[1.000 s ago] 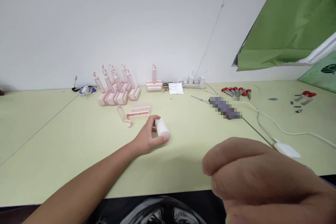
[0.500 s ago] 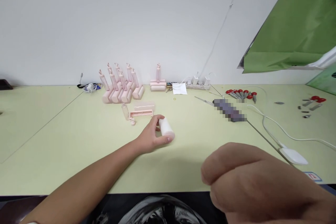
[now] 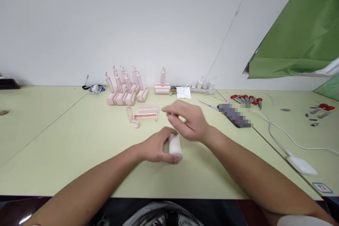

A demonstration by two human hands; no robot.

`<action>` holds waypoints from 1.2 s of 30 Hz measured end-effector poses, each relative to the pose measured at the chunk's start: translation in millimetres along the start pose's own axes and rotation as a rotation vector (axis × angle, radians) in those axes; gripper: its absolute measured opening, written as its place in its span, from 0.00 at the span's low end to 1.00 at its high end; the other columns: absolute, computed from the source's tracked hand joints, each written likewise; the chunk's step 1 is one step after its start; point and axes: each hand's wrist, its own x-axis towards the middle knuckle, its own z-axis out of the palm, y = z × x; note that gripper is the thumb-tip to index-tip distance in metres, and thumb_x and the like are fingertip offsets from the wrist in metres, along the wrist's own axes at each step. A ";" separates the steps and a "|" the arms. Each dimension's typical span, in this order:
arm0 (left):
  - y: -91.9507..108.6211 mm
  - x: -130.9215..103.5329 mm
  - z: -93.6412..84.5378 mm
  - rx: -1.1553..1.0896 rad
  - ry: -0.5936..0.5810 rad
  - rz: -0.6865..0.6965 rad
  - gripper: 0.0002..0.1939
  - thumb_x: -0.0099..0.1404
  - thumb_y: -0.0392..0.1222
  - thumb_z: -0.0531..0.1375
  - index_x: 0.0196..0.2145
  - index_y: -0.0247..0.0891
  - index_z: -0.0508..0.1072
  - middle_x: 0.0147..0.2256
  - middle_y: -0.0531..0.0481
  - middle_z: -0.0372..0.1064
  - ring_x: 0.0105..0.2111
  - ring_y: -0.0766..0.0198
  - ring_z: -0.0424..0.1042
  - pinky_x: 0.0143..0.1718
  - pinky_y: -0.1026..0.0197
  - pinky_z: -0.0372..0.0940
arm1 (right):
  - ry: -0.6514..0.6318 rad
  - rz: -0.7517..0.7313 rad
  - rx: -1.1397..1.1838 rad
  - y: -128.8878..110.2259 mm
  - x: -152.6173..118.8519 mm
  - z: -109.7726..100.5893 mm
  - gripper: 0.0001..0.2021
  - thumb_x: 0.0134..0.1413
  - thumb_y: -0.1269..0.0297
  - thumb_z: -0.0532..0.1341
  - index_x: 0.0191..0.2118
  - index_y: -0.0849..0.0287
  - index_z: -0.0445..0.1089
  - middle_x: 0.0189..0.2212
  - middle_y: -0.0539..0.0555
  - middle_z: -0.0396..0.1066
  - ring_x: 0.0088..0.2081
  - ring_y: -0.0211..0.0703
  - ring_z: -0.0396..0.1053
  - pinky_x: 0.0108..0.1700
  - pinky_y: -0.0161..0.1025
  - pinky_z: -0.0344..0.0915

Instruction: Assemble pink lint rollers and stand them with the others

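A white lint roller refill roll (image 3: 174,146) lies on the table, with my left hand (image 3: 156,145) closed around its two ends. Just beyond it my right hand (image 3: 186,120) hovers, slightly blurred. Its fingers stretch out to the left, thumb and forefinger a little apart, and I see nothing between them. Left of those fingertips is a clear pink cover (image 3: 148,109). Close to it are a pink roller frame (image 3: 145,116), a slim translucent handle (image 3: 129,114) and a small pink cap piece (image 3: 136,124).
Several pink lint rollers (image 3: 129,98) stand at the back left, and another roller (image 3: 162,89) stands alone near a white paper (image 3: 183,92) and a power strip (image 3: 202,90). A phone (image 3: 235,115), red-ended tools (image 3: 246,99) and a white charger (image 3: 302,165) lie to the right.
My right hand has moved from a fist near the front right to above the table's middle, its fingers now stretched out. My left hand keeps hold of the roll. The view has shifted slightly.
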 end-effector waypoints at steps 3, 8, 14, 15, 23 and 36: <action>1.1 -0.2 -1.0 0.035 -0.120 0.052 0.42 0.46 0.57 0.72 0.55 0.41 0.66 0.51 0.43 0.66 0.48 0.48 0.68 0.51 0.48 0.65 | -0.398 0.248 -0.026 53.7 10.7 36.1 0.19 0.65 0.67 0.51 0.56 0.57 0.70 0.45 0.57 0.77 0.46 0.47 0.73 0.47 0.42 0.68; 1.4 -0.8 -1.6 0.049 -0.171 0.047 0.43 0.46 0.57 0.71 0.57 0.41 0.65 0.51 0.43 0.66 0.49 0.46 0.67 0.50 0.47 0.64 | -0.760 0.448 -0.105 76.2 1.8 75.5 0.25 0.62 0.69 0.55 0.65 0.59 0.60 0.42 0.58 0.77 0.40 0.48 0.72 0.40 0.39 0.62; 2.0 0.2 -0.4 0.067 -0.176 0.062 0.44 0.46 0.58 0.71 0.57 0.42 0.65 0.51 0.43 0.66 0.48 0.46 0.67 0.49 0.48 0.64 | -0.707 0.486 -0.194 72.5 -9.4 66.5 0.09 0.61 0.69 0.57 0.45 0.61 0.72 0.39 0.58 0.76 0.38 0.45 0.70 0.37 0.37 0.56; 2.6 0.4 -0.4 0.065 -0.172 0.064 0.43 0.46 0.58 0.71 0.57 0.42 0.65 0.51 0.43 0.67 0.48 0.46 0.67 0.49 0.48 0.64 | -0.692 0.501 -0.197 71.7 -13.4 60.9 0.08 0.62 0.69 0.57 0.42 0.60 0.72 0.38 0.57 0.76 0.37 0.44 0.69 0.36 0.36 0.56; 3.6 -0.1 -1.7 0.054 -0.128 0.080 0.39 0.50 0.56 0.70 0.56 0.42 0.65 0.50 0.44 0.65 0.49 0.48 0.67 0.50 0.49 0.64 | -0.497 0.730 -0.111 62.9 -47.0 18.3 0.16 0.65 0.57 0.54 0.29 0.58 0.71 0.27 0.51 0.72 0.29 0.40 0.65 0.31 0.36 0.54; -7.8 1.1 -0.2 0.158 0.058 0.124 0.40 0.52 0.52 0.70 0.59 0.41 0.61 0.59 0.38 0.59 0.59 0.43 0.61 0.60 0.42 0.60 | -0.468 0.835 -0.136 63.7 -49.6 35.3 0.11 0.61 0.68 0.51 0.39 0.61 0.71 0.38 0.60 0.72 0.37 0.47 0.67 0.36 0.39 0.59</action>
